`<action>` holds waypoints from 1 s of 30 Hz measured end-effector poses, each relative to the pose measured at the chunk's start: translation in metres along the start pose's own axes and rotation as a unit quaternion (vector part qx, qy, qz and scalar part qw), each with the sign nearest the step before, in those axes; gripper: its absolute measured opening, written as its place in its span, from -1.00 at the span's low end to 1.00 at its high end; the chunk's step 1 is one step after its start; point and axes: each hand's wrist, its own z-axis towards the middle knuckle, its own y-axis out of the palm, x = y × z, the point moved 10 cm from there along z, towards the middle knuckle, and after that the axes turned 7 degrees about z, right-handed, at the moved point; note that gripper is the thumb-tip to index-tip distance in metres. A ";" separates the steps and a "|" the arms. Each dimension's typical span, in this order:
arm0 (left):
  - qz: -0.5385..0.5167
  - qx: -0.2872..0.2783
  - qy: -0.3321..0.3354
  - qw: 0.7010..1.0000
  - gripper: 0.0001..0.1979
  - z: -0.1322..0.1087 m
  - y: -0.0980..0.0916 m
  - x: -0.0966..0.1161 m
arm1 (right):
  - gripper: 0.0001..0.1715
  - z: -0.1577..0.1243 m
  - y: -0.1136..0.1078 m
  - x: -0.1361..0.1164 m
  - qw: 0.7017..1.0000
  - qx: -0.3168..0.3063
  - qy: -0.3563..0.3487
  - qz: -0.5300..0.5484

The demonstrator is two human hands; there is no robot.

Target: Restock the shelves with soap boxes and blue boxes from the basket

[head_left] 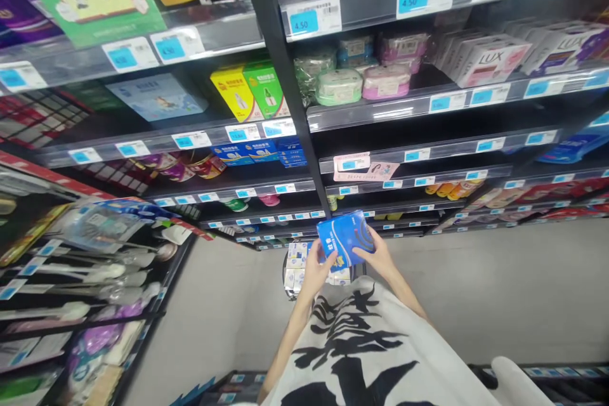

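Note:
Both my hands hold a blue box of mosquito coils (343, 236), with a dark spiral printed at its right end and white lettering. My left hand (316, 268) grips the near left side, its thumb over the front. At the right end, my right hand (379, 251) is closed on the edge, thumb on the face. Under the box, partly hidden by it and my hands, is a round dark-rimmed holder with several small white boxes (295, 277) in it.
Black shelves with price tags (245, 193) rise ahead. Similar blue boxes (247, 152) sit on a left shelf; soap cases (339, 87) and LUX boxes (492, 63) are at the right. A rack of packaged utensils (95, 273) stands left, above grey floor (209, 311).

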 end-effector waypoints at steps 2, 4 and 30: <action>0.016 0.022 -0.004 1.000 -0.49 0.000 -0.009 -0.003 | -0.20 -0.006 0.003 -0.023 0.993 0.001 -0.076 -0.087; 0.014 0.037 0.005 0.999 -0.56 -0.001 -0.014 0.000 | -0.54 -0.015 0.014 -0.049 0.974 -0.017 -0.157 -0.162; -0.077 -0.063 -0.017 0.995 -0.32 -0.035 0.008 0.022 | -0.45 -0.020 -0.004 0.061 0.976 -0.021 0.203 0.078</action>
